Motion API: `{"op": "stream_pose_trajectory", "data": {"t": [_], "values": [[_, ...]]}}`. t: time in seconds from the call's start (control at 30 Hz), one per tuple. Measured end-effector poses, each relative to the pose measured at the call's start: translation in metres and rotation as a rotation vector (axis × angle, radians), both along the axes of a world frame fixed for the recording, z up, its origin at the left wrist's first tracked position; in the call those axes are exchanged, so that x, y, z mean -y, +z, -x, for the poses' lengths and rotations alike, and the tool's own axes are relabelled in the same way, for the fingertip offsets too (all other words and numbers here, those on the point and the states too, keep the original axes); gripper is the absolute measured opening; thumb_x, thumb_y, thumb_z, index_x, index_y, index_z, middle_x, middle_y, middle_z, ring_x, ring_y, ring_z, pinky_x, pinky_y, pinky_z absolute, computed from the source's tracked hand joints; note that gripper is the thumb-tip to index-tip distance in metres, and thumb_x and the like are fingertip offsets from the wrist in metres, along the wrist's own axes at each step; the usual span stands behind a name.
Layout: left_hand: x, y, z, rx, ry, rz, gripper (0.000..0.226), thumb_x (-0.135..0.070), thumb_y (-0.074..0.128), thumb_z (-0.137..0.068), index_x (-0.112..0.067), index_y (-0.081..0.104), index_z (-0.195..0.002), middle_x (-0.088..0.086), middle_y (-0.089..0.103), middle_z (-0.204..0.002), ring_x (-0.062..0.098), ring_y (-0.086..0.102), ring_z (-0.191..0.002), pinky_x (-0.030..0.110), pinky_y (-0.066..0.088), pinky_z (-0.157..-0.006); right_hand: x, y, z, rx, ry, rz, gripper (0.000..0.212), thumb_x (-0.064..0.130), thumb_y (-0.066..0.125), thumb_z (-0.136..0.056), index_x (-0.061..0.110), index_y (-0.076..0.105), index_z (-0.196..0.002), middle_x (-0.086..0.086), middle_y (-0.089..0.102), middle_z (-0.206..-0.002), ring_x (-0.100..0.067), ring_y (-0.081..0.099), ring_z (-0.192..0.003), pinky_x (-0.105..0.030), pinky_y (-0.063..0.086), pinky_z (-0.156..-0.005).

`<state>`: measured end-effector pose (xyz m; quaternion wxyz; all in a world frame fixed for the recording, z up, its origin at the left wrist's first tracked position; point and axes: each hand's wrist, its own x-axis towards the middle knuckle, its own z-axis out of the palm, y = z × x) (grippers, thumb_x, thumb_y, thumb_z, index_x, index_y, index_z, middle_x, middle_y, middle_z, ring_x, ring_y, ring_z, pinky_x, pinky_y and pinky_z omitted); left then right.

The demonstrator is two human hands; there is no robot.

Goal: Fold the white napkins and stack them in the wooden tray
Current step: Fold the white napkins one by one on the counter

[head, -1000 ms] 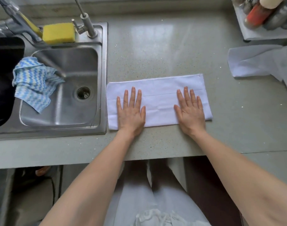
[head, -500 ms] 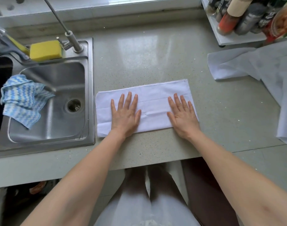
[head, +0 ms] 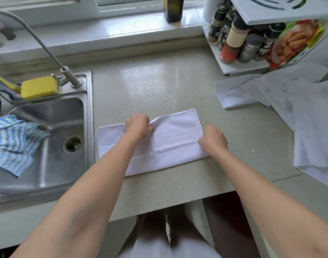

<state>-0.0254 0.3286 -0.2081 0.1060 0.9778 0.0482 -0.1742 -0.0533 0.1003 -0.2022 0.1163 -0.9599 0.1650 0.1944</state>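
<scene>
A white napkin [head: 174, 144], folded into a long strip, lies on the grey counter in front of me. My left hand [head: 138, 125] pinches its far edge near the middle, and the cloth rises in a small ridge there. At the strip's right end my right hand [head: 213, 139] has its fingers curled over the edge of the cloth. More white napkins [head: 299, 108] lie loose and unfolded in a heap at the right. No wooden tray is in view.
A steel sink [head: 47, 174] sits to the left with a blue-and-white cloth [head: 12, 142] inside it, a yellow sponge [head: 39, 87] and a faucet [head: 66, 73] on its rim. A spice rack [head: 239, 43] stands at the back right, and a dark bottle [head: 173, 8] on the sill.
Both hands were pressing flat on the napkin. Now the left has moved up to the far edge and pinches it, and the right has slid to the right end and curled.
</scene>
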Motion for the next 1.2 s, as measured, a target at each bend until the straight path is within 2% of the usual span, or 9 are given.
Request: {"op": "stream_pose_trajectory", "data": {"t": [0.03, 0.1, 0.23, 0.37, 0.53, 0.67, 0.8, 0.93, 1.2], "values": [[-0.001, 0.002, 0.0, -0.033, 0.001, 0.023, 0.019, -0.028, 0.059, -0.088, -0.01, 0.062, -0.089, 0.013, 0.063, -0.103, 0.032, 0.058, -0.097, 0.032, 0.039, -0.072, 0.001, 0.005, -0.002, -0.038, 0.02, -0.018, 0.004, 0.006, 0.053, -0.083, 0.008, 0.055, -0.086, -0.019, 0.062, -0.107, -0.036, 0.059, -0.102, -0.033, 0.042, -0.072], [-0.007, 0.006, 0.005, -0.086, 0.022, 0.07, 0.013, -0.024, 0.057, -0.089, -0.012, 0.059, -0.088, 0.011, 0.059, -0.102, 0.031, 0.057, -0.096, 0.031, 0.038, -0.07, 0.001, 0.008, -0.01, -0.055, 0.094, -0.023, 0.017, 0.006, 0.052, -0.079, 0.013, 0.043, -0.067, -0.017, 0.059, -0.092, -0.034, 0.055, -0.086, -0.03, 0.037, -0.067], [-0.033, 0.009, 0.025, -0.148, 0.138, 0.189, 0.019, -0.012, 0.054, -0.084, -0.015, 0.043, -0.07, 0.006, 0.05, -0.078, 0.025, 0.047, -0.075, 0.028, 0.03, -0.06, -0.019, 0.018, -0.049, 0.165, 0.27, 0.034, 0.013, 0.008, 0.048, -0.085, 0.01, 0.056, -0.094, -0.015, 0.064, -0.101, -0.034, 0.059, -0.097, -0.034, 0.038, -0.077], [-0.053, 0.004, 0.055, -0.087, 0.367, 0.342, 0.035, -0.009, 0.058, -0.084, -0.017, 0.035, -0.059, 0.0, 0.041, -0.062, 0.021, 0.04, -0.066, 0.029, 0.026, -0.055, -0.071, 0.027, -0.099, 0.429, 0.494, 0.049, 0.021, 0.001, 0.046, -0.082, 0.01, 0.057, -0.097, -0.016, 0.063, -0.1, -0.033, 0.055, -0.1, -0.036, 0.035, -0.082], [-0.06, 0.001, 0.072, 0.093, 0.517, 0.367, 0.027, -0.01, 0.06, -0.086, -0.016, 0.043, -0.065, -0.001, 0.049, -0.065, 0.021, 0.046, -0.066, 0.03, 0.031, -0.055, -0.134, 0.03, -0.12, 0.541, 0.668, -0.057, 0.023, 0.0, 0.046, -0.083, 0.009, 0.054, -0.103, -0.014, 0.057, -0.106, -0.033, 0.049, -0.103, -0.037, 0.033, -0.081], [-0.062, 0.0, 0.079, 0.123, 0.544, 0.349, 0.006, -0.016, 0.057, -0.088, -0.014, 0.058, -0.093, 0.007, 0.063, -0.091, 0.028, 0.057, -0.084, 0.033, 0.046, -0.07, -0.138, 0.014, -0.086, 0.489, 0.772, -0.209, 0.032, 0.013, 0.051, -0.09, 0.007, 0.05, -0.121, -0.013, 0.05, -0.127, -0.031, 0.044, -0.118, -0.035, 0.031, -0.096], [-0.056, -0.007, 0.102, 0.253, 0.226, 0.067, 0.051, -0.021, 0.056, -0.09, -0.016, 0.042, -0.139, 0.005, 0.044, -0.138, 0.028, 0.044, -0.123, 0.038, 0.037, -0.1, -0.115, -0.003, -0.019, 0.311, 0.843, -0.294, 0.052, 0.022, 0.047, -0.097, 0.007, 0.033, -0.144, -0.014, 0.022, -0.156, -0.026, 0.019, -0.145, -0.034, 0.014, -0.116], [-0.05, -0.018, 0.136, 0.124, -0.156, 0.0, 0.062, -0.035, 0.051, -0.093, -0.019, 0.029, -0.148, 0.003, 0.027, -0.153, 0.022, 0.027, -0.14, 0.035, 0.017, -0.114, -0.088, -0.019, 0.037, 0.09, 1.027, -0.293, 0.061, 0.026, 0.043, -0.1, 0.007, 0.016, -0.151, -0.011, -0.001, -0.16, -0.021, 0.002, -0.148, -0.025, 0.0, -0.117], [-0.058, -0.007, 0.147, -0.096, -0.218, 0.041, 0.093, -0.052, 0.06, -0.086, -0.014, 0.008, -0.153, 0.003, 0.004, -0.16, 0.022, 0.006, -0.146, 0.036, 0.014, -0.119, -0.049, -0.007, 0.075, -0.125, 1.259, -0.139, 0.082, 0.05, 0.043, -0.096, 0.016, -0.005, -0.153, 0.002, -0.019, -0.158, -0.014, -0.016, -0.146, -0.024, -0.005, -0.115]]}}
